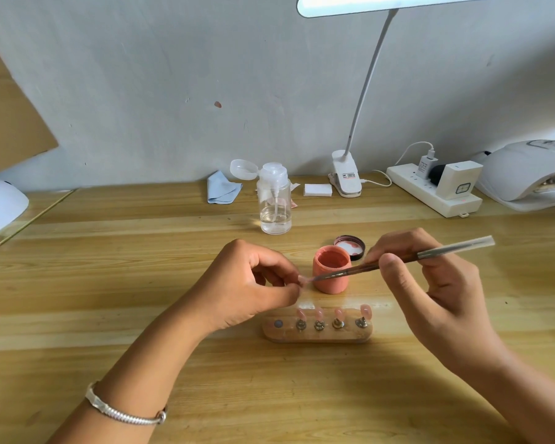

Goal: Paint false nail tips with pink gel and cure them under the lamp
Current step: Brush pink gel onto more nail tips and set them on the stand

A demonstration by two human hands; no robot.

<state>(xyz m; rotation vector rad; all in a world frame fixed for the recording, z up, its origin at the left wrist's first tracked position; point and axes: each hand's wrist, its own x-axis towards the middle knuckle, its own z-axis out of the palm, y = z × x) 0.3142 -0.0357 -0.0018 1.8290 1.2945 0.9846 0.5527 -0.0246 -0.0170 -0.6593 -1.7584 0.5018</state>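
Note:
My left hand (253, 283) pinches a small false nail tip (304, 279) between thumb and fingers, just left of the open pink gel jar (332, 269). My right hand (430, 283) grips a thin brush (398, 259), and its tip touches the held nail. In front of the jar lies a wooden holder (318, 334) with several pink nail tips (338, 314) standing on metal pegs; its leftmost spot has no tip. The jar's lid (350, 246) lies upside down behind it. A white curing lamp (526, 171) sits at the far right.
A clear pump bottle (274, 200) stands behind the jar, with a blue cloth (221, 187), white pads (318, 190), a clip desk lamp (346, 177) and a power strip (430, 190) along the wall. Another white device (0, 203) sits at far left.

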